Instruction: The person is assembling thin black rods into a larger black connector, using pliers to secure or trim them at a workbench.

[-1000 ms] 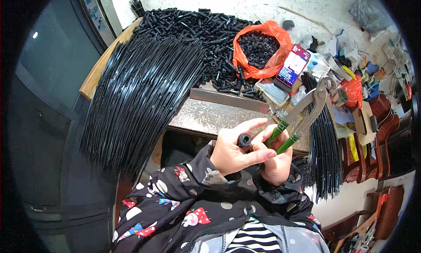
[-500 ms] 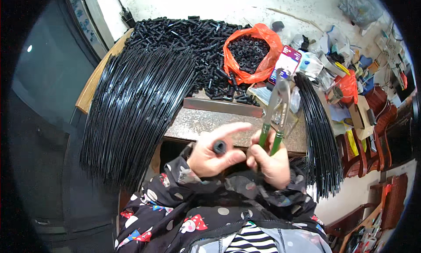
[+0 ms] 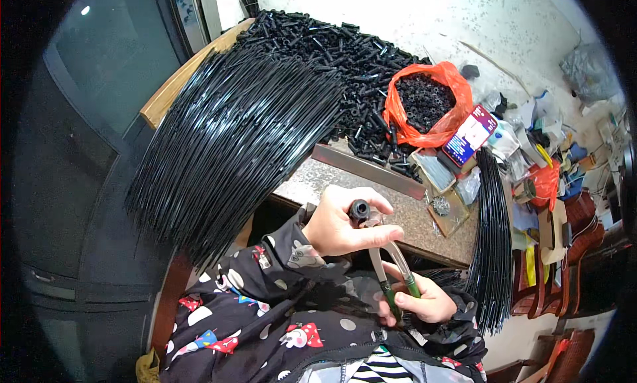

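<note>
My left hand point(image 3: 332, 225) is closed around a short black tube point(image 3: 359, 211), its hollow end facing up, with the thumb stretched to the right. My right hand point(image 3: 430, 302) grips a pair of pliers point(image 3: 377, 260) by green handles. Their metal head reaches up to the left fingers, just below the black tube. The jaws are mostly hidden by the left hand, so whether they touch the tube I cannot tell. Both hands are in front of the table's near edge, above my lap.
A wide sheaf of thin black rods point(image 3: 225, 144) covers the table's left side; a narrower bundle point(image 3: 492, 237) hangs over the right. Behind lie heaped black tubes point(image 3: 318, 48), an orange-red bag point(image 3: 458, 84) of small black parts, a phone point(image 3: 470, 136) and a metal bar point(image 3: 368, 169).
The pliers have swung down and left, their head now at my left hand. My right hand has lowered; my left has moved up and right with the tube. The view has turned.
</note>
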Available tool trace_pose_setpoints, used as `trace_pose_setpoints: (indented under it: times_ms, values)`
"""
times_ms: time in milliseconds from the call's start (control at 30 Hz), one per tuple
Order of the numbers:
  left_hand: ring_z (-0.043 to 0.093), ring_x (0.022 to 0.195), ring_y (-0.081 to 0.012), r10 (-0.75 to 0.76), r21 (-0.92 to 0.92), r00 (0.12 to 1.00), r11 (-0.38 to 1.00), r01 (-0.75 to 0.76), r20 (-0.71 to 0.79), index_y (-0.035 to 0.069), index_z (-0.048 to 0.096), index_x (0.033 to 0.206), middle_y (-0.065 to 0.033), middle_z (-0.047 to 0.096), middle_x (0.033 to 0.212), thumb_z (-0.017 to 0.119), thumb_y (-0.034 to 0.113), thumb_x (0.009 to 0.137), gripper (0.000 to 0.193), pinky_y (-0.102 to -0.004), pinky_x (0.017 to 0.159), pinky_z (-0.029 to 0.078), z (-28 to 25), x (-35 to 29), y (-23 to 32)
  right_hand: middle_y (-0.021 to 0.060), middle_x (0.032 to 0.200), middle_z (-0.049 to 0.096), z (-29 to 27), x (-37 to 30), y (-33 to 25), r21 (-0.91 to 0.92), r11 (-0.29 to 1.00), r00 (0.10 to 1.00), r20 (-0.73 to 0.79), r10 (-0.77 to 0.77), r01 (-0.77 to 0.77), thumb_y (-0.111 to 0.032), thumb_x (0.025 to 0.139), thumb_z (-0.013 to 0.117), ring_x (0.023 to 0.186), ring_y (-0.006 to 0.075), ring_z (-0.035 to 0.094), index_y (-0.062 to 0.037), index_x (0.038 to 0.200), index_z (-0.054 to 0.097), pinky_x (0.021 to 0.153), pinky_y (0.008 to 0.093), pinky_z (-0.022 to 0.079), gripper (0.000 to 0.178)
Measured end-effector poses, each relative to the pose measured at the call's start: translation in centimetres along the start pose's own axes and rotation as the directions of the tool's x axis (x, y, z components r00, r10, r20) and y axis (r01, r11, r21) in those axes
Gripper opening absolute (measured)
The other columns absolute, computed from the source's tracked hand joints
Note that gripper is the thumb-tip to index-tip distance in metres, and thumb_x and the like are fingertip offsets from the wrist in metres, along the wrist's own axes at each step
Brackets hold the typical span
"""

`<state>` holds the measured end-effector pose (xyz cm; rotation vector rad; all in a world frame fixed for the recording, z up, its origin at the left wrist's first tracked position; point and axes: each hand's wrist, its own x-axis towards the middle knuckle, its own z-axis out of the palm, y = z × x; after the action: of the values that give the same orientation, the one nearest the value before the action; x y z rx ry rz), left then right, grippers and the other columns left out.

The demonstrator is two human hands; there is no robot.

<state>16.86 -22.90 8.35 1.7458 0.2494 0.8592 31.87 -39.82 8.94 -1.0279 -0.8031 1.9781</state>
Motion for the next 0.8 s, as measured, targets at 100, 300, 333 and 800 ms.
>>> trace_pose_setpoints:
  times_ms: [100,300,333,800]
  values:
    - [0.039,0.046,-0.0001,-0.016,-0.019,0.998,1.000,0.014,-0.059,0.001,0.060,0.085,0.0058,0.048,0.052,0.071,0.011,0.067,0.024,-0.0168,0.042,0.029,0.4,-0.3,-0.7,0.0092,0.087,0.054,-0.4,-0.3,0.4,-0.069,0.997,0.996,-0.079,0.039,-0.044,-0.009,0.088,0.041,0.069,0.0149,0.052,-0.0052,0.131,0.026,0.060,0.0280,0.044,0.046]
    - [0.040,0.046,0.0001,0.006,0.107,0.991,0.994,0.008,-0.131,0.001,0.057,0.080,0.0054,0.049,0.052,0.067,0.008,0.068,0.017,-0.0168,0.042,0.030,0.9,0.5,-1.5,0.0170,0.094,0.057,1.4,0.6,0.0,-0.815,0.573,0.818,-0.387,-0.425,-0.088,0.008,0.075,0.046,0.076,0.0151,0.060,-0.0055,0.120,0.041,0.070,0.0272,0.047,0.047]
    - [0.040,0.046,0.0001,0.006,0.108,0.991,0.994,0.009,-0.133,0.001,0.057,0.080,0.0054,0.049,0.052,0.067,0.008,0.068,0.017,-0.0168,0.042,0.030,0.9,0.5,-1.4,0.0161,0.093,0.057,1.3,0.7,0.5,-0.826,0.563,0.819,-0.348,-0.456,-0.038,0.006,0.077,0.047,0.076,0.0142,0.059,-0.0057,0.122,0.040,0.070,0.0264,0.047,0.048]
    - [0.036,0.048,-0.0004,-0.046,-0.266,0.944,0.963,-0.046,-0.327,-0.003,0.054,0.089,0.0058,0.045,0.057,0.061,0.001,0.068,0.022,-0.0169,0.044,0.026,2.0,-0.5,0.8,0.0201,0.117,0.048,2.9,2.9,1.9,-0.677,0.722,0.831,-0.314,-0.458,0.142,0.003,0.079,0.048,0.110,0.0214,0.048,-0.0011,0.125,0.037,0.089,0.0255,0.036,0.047]
